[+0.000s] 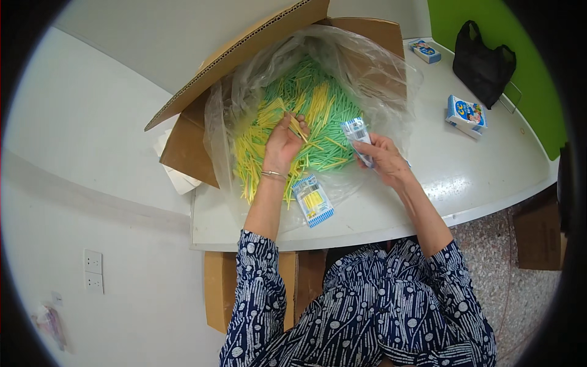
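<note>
A few thin yellow sticks (296, 126) are pinched in the left hand (283, 142), above a loose heap of thin green and yellow sticks (333, 131). At its right edge, a small blue-and-white packet (356, 131) is gripped by the right hand (385, 161). The heap is surrounded by a clear plastic liner (221, 137) within an open brown cardboard box (189, 144), supported by the white worktop (379, 213).
</note>
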